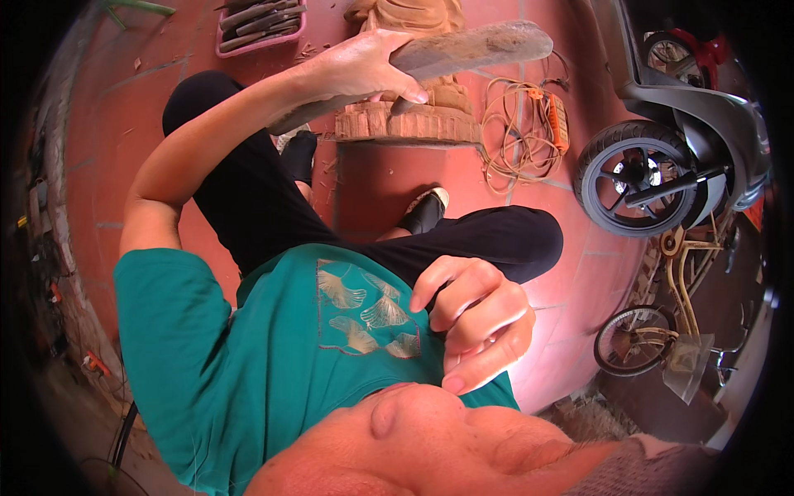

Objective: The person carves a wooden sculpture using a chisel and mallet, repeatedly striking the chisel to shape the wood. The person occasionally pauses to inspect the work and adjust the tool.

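My left hand point(364, 66) is closed around a long, flat wooden bat point(475, 48) with a rounded end, greyish brown and worn. It lies across the front of a carved wooden figure point(409, 15) and hides its middle. The figure has robe-like folds and stands on a thick, rough-edged round base point(409, 124). Beneath my left thumb shows a small dark tip that I cannot make out. My right hand point(480, 322) is raised by my chin in front of my shirt, its fingers loosely bent and apart, with nothing visible in them.
A pink basket point(222, 43) of chisel-like tools stands at the far left. Right of the figure lie a coiled cord point(496, 157) and an orange power strip point(556, 122). A motorbike wheel point(637, 178) and a bicycle point(637, 339) border the right side. Wood chips dot the red-tiled floor.
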`<state>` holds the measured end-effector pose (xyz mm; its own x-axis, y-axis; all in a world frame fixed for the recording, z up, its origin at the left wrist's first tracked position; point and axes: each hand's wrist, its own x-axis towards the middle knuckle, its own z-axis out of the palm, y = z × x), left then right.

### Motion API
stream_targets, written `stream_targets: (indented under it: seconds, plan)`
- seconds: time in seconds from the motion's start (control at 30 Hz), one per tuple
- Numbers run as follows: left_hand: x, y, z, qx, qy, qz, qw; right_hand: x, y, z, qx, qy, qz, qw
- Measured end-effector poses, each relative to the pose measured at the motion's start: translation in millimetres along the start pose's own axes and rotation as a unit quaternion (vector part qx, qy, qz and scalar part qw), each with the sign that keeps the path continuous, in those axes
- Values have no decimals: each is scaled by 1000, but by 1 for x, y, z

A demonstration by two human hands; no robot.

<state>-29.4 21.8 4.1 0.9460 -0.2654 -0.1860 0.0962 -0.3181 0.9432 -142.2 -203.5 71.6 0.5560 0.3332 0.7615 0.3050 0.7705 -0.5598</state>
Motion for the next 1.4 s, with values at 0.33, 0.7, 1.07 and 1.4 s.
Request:
stream_targets:
  seconds: [0.33,0.7,1.07,1.4]
  plan:
    - [0,5,3,4,0,27,1000,-26,55,-81,-431,158,349,817]
    - [2,-3,5,9,-2,23,1000,-56,140,-109,-464,108,366,800]
    - [-4,0,-8,231,111,118,959,-69,129,-122,-397,202,357,821]
    - [-16,8,1,151,71,260,951,-69,124,-103,-433,195,361,803]
